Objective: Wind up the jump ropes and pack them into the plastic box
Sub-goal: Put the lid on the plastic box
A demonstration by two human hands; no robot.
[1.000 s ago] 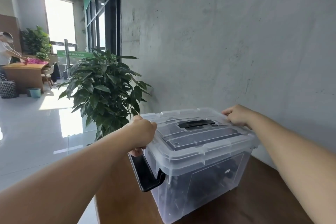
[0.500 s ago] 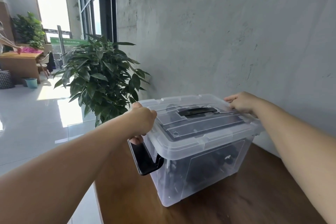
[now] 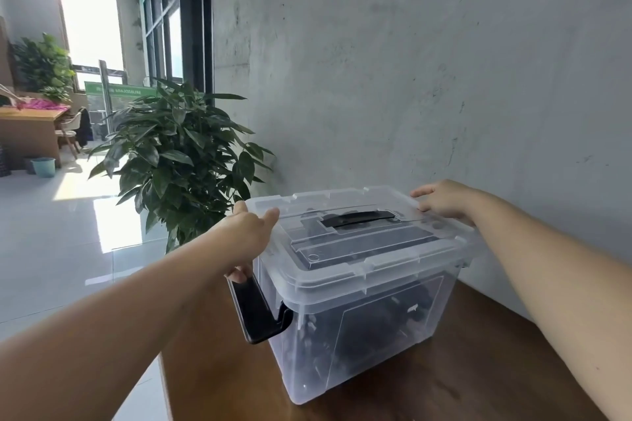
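left hand [image 3: 244,237] now loosened, thumb on plastic box [image 3: 362,304] lid; right hand [image 3: 443,200] flat; latching remains.

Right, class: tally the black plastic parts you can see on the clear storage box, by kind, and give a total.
Top carry handle: 1
Side latch: 1, unclipped and swung outward, left hand touching its top
Total: 2
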